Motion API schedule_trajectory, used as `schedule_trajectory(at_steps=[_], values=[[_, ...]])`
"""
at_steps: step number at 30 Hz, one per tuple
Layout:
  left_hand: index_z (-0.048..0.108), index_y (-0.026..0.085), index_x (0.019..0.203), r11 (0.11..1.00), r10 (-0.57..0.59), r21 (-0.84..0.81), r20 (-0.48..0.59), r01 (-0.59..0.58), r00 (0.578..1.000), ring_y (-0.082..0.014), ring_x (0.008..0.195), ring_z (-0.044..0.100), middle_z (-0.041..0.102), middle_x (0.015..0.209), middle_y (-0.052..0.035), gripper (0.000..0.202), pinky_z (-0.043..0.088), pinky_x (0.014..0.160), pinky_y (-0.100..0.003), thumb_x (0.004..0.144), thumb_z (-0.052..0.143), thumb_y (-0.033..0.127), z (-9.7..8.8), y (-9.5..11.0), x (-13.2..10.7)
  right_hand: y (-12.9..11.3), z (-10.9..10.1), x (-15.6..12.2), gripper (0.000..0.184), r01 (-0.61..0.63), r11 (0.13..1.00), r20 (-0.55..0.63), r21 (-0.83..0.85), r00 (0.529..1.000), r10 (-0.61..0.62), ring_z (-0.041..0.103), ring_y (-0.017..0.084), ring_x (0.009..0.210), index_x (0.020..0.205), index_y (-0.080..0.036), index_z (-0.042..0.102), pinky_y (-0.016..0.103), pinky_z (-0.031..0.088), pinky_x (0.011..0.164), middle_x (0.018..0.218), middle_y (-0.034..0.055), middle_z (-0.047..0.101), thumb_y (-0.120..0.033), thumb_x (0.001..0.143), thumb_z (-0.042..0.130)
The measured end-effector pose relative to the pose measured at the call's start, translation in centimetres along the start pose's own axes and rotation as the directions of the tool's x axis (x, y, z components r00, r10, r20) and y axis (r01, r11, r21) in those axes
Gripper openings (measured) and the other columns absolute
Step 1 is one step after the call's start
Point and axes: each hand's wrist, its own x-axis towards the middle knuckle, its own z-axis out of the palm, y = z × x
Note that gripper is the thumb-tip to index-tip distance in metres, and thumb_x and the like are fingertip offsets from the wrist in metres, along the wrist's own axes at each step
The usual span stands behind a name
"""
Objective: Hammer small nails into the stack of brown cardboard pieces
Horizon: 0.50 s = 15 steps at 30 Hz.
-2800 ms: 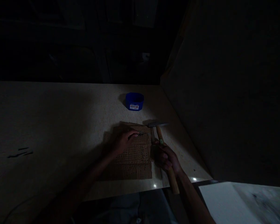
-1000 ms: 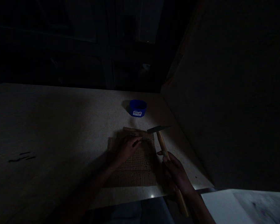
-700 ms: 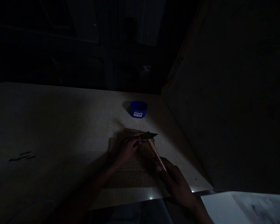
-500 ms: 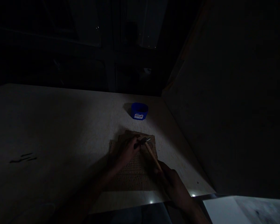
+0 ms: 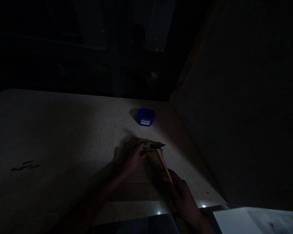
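My right hand (image 5: 182, 195) is wrapped round the wooden handle of a hammer (image 5: 164, 165). The dark metal head with a paler end lies over the far right part of stacked brown cardboard (image 5: 141, 175), just right of my left fingertips. Rows of small holes or dots cover the cardboard. My left hand (image 5: 136, 158) rests on the cardboard with fingers drawn together in a pinch. Whatever they grip, if anything, is too dark to make out.
A blue plastic tub (image 5: 146, 117) with a white label stands beyond the cardboard. Several thin dark pieces (image 5: 26, 165) lie at the left of the pale tabletop (image 5: 70, 130). A dark wall or panel (image 5: 234, 113) borders the table on the right.
The hammer head has moved a short way right, off from my left fingertips. My left hand has stayed in almost the same place on the cardboard.
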Motion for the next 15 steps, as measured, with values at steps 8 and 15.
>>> schedule_trajectory(at_steps=[8,15], values=[[0.067,0.020,0.094,0.999,-0.032,0.025,0.029,0.032,0.999,-0.0203,0.088,0.075,0.077,0.096,-0.0041,0.019,0.060,0.080,-0.033,0.080,0.065,0.008,-0.2,1.0,0.4,-0.2,-0.1,0.3,0.058,-0.008,1.000,0.010,-0.001,1.000,0.008,0.070,0.028,0.090,0.135,-0.020,0.062,0.035,0.054,0.081,0.106,0.0113,0.077,-0.060,0.097,0.046],[0.068,0.020,0.097,0.999,-0.040,-0.024,0.043,0.041,0.998,-0.0201,0.088,0.075,0.078,0.097,-0.0037,0.023,0.061,0.079,-0.033,0.079,0.065,0.006,0.1,0.9,0.7,-0.3,0.0,0.2,0.059,-0.030,0.999,0.044,0.029,0.999,0.029,0.069,0.027,0.086,0.135,-0.017,0.062,0.034,0.055,0.077,0.100,0.0116,0.076,-0.059,0.097,0.045]])
